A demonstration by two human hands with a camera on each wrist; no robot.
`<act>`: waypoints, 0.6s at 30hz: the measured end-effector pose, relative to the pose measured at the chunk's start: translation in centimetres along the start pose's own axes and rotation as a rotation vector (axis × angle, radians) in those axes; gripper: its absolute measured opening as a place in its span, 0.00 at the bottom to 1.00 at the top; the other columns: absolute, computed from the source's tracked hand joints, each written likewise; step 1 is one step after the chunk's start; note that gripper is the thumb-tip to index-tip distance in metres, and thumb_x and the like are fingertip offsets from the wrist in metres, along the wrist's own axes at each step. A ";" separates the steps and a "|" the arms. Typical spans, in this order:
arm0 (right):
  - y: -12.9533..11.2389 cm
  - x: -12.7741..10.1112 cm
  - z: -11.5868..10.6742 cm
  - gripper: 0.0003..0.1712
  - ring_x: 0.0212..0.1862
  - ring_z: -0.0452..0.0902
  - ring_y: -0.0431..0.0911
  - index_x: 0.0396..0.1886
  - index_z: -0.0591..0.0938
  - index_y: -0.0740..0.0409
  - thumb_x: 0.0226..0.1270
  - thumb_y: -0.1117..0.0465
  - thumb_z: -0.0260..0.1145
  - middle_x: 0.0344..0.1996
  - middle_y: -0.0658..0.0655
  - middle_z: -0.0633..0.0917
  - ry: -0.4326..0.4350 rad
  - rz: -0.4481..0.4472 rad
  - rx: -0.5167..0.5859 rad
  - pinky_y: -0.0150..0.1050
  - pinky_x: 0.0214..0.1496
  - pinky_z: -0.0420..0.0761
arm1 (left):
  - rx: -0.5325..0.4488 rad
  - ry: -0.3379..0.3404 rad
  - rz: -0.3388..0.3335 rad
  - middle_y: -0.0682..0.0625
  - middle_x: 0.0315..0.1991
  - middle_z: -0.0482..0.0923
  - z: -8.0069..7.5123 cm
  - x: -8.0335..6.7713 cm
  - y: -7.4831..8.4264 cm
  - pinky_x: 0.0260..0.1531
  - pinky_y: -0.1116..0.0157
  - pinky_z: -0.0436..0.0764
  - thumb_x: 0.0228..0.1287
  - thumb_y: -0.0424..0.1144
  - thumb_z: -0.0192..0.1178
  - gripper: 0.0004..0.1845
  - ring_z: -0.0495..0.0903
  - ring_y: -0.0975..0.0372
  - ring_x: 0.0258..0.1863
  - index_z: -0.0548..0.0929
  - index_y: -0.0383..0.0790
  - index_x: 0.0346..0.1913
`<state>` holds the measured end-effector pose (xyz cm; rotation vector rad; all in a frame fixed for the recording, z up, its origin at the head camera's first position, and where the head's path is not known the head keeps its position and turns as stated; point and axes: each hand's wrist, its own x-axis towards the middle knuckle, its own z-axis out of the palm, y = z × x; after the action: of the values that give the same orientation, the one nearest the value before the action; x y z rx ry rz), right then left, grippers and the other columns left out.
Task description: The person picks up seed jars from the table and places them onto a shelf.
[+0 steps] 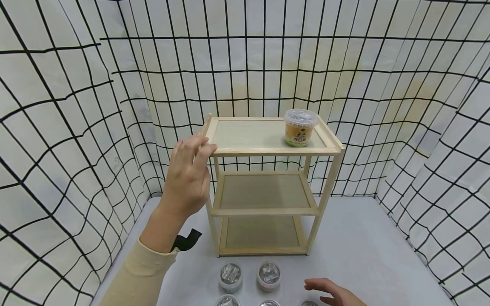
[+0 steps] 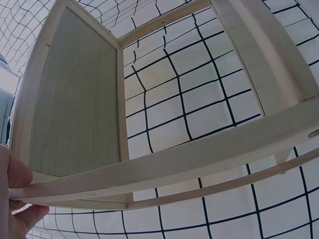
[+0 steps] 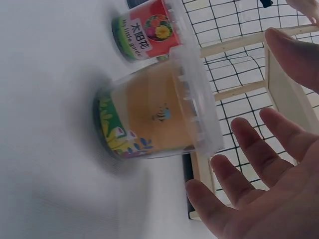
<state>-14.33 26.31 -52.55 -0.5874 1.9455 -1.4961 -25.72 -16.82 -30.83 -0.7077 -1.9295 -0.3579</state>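
Note:
A pale wooden three-tier shelf stands on the white surface. My left hand pinches its upper left corner; the thumb and fingertips clasp the wooden frame in the left wrist view. On the right of the top tier sits a clear lidded cup with orange-brown contents. Low in the head view, my right hand hovers with its fingers spread. Close by those fingers, in the right wrist view, is a lidded plastic cup with a bee and flower print, apart from the hand.
Several lidded cups stand in front of the shelf, among them a left one and one beside it. A red-labelled cup shows in the right wrist view. Black grid netting over white sheeting surrounds the back and sides.

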 end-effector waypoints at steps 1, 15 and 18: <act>0.2 0.1 0.1 0.40 0.64 0.71 0.18 0.80 0.62 0.76 0.79 0.58 0.66 0.75 0.82 0.67 0.000 0.003 0.012 0.27 0.64 0.80 | 0.000 0.001 0.002 0.34 0.65 0.74 0.0 0.0 0.0 0.74 0.30 0.66 0.69 0.30 0.42 0.25 0.71 0.41 0.75 0.78 0.36 0.65; 9.2 2.0 0.1 0.24 0.63 0.79 0.33 0.71 0.77 0.60 0.81 0.55 0.63 0.64 0.56 0.85 0.091 0.035 0.068 0.30 0.60 0.77 | 0.014 -0.030 -0.007 0.36 0.66 0.73 -0.1 0.0 0.0 0.75 0.31 0.65 0.70 0.30 0.42 0.24 0.71 0.42 0.76 0.77 0.38 0.66; 9.8 2.2 0.5 0.21 0.60 0.81 0.34 0.67 0.79 0.58 0.80 0.56 0.64 0.60 0.50 0.87 0.134 0.054 0.102 0.28 0.58 0.78 | 0.012 -0.028 -0.008 0.36 0.66 0.73 -0.2 0.0 0.0 0.75 0.31 0.65 0.70 0.30 0.43 0.24 0.71 0.42 0.76 0.77 0.37 0.66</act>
<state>-15.42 27.06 -62.57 -0.3966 1.9540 -1.6265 -25.61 -16.93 -30.78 -0.7000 -1.9596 -0.3431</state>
